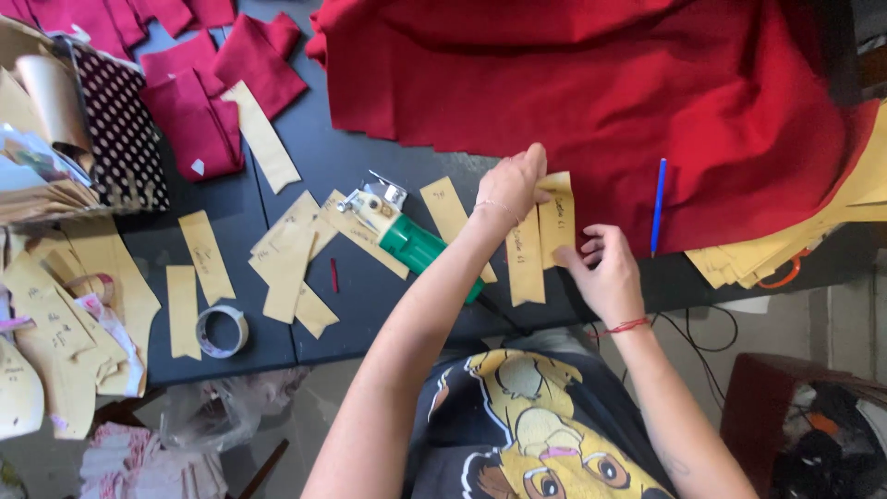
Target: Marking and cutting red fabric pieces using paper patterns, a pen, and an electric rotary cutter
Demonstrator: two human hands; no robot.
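Two tan paper pattern strips (540, 242) with handwriting, long axes running away from the person, side by side between the hands, left hand (510, 183) pinching their far ends, right hand (605, 268) loosely open, fingertips on the near edge, red fabric (591, 83) just beyond

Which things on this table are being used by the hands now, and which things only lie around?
In use: left hand and right hand on two tan paper strips, at the red cloth.

Lying about: blue pen, green cutting tool, tape roll, loose paper strips, dotted fabric.

Cutter (407, 236) blocks left; bare table (370, 157) (btwn strips) free.
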